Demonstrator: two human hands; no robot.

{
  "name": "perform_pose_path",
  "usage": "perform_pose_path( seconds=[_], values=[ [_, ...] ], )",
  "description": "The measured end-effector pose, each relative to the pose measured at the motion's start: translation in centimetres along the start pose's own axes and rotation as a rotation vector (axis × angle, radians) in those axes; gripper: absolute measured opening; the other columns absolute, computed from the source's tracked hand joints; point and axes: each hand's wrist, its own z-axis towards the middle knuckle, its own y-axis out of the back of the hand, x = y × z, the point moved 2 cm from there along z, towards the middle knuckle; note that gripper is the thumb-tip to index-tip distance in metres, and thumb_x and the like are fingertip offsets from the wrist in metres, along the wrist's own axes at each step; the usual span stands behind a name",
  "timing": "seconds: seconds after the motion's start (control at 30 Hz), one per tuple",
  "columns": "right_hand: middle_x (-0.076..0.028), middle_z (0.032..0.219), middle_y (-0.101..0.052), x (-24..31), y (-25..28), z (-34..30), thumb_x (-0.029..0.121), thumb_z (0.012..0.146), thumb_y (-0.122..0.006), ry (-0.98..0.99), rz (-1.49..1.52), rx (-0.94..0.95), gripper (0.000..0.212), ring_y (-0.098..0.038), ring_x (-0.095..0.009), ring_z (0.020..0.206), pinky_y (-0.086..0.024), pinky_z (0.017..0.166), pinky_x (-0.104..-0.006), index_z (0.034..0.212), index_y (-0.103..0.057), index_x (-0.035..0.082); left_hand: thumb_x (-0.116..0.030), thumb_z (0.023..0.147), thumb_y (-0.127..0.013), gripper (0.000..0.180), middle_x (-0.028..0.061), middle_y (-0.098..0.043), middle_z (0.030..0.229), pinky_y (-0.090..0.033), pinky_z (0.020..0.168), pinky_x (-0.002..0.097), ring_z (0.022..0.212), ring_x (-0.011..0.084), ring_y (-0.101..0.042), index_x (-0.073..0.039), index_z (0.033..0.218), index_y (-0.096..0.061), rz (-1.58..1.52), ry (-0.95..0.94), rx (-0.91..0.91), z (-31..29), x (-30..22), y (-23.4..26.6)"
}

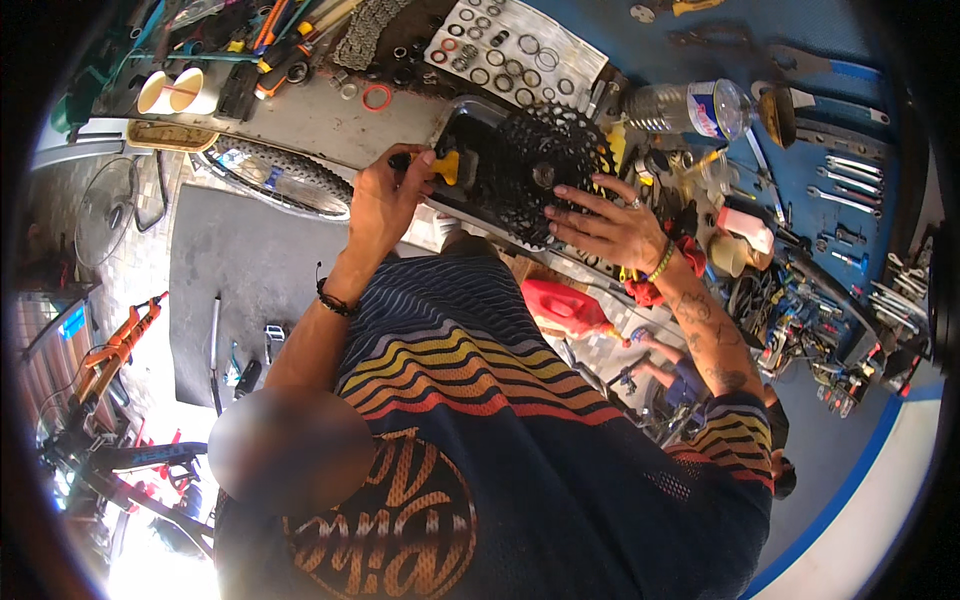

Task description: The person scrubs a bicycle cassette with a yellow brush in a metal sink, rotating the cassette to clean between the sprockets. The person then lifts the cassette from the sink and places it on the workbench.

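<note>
A large black bicycle cassette (545, 174) leans in a shallow metal tray (440, 122) on the bench. My right hand (612, 232) grips its near right edge, fingers stretched across the toothed sprockets and the thumb hidden. In my left hand (382, 196) is a brush (447, 167) with a yellow-and-black handle, pinched between thumb and fingers. The brush's head is over the dark inside of the tray, just left of the cassette. Whether it touches the sprockets I cannot tell.
Behind the tray lies a white sheet (513, 50) with rings and seals. A plastic bottle (690, 108) rests to the right, near wrenches (850, 185) on a blue surface. Left are a chain (368, 32) and two cups (192, 92). A bicycle tire (285, 170) stands below the bench.
</note>
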Motion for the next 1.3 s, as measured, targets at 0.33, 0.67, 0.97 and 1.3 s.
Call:
perform_pose_path(
  seconds=[0.33,0.67,0.97,1.3],
  values=[
    [0.012,0.142,-0.072,-3.7,-3.0,-1.5,0.019,0.093,-0.069,0.122,-0.021,-0.039,0.030,-0.052,-0.014,0.152,-0.030,0.130,-0.0507,0.122,-0.075,0.022,-0.026,0.108,-0.069,0.025,0.0133,-0.078,0.077,-0.059,0.064,0.0348,0.069,0.0242,-0.079,-0.003,0.112,-0.074,0.192,-0.140,-0.368,-4.3,-1.0,-3.4],
    [0.002,0.150,-0.069,-7.1,-6.0,-2.2,0.006,0.090,-0.079,0.045,0.146,-0.357,0.036,-0.057,-0.023,0.146,-0.035,0.123,-0.0495,0.122,-0.079,0.021,-0.029,0.105,-0.075,0.027,0.0095,-0.079,0.083,-0.058,0.060,0.0285,0.070,0.0136,-0.077,-0.004,0.115,-0.075,0.196,-0.009,-0.655,-6.7,2.4,-9.4],
    [-0.019,0.134,-0.069,-8.3,-12.7,-6.5,-0.005,0.088,-0.077,-0.617,0.689,-0.314,0.067,-0.070,-0.030,0.111,-0.056,0.095,-0.0379,0.151,-0.056,-0.003,-0.031,0.102,-0.075,0.028,0.0135,-0.078,0.075,-0.059,0.066,0.0343,0.069,0.0210,-0.079,-0.005,0.113,-0.077,0.023,0.059,-0.844,-8.4,3.5,-12.1],
    [-0.019,0.153,-0.051,-4.2,-12.4,-6.0,0.039,0.109,-0.065,-0.491,1.427,-0.254,0.081,-0.054,-0.023,0.132,-0.043,0.117,-0.0383,0.166,-0.025,-0.002,-0.027,0.105,-0.074,0.031,0.0114,-0.080,0.091,-0.060,0.065,0.0297,0.074,0.0160,-0.076,0.001,0.117,-0.078,-0.185,0.090,-0.838,-9.8,4.8,-12.7]
  ],
)
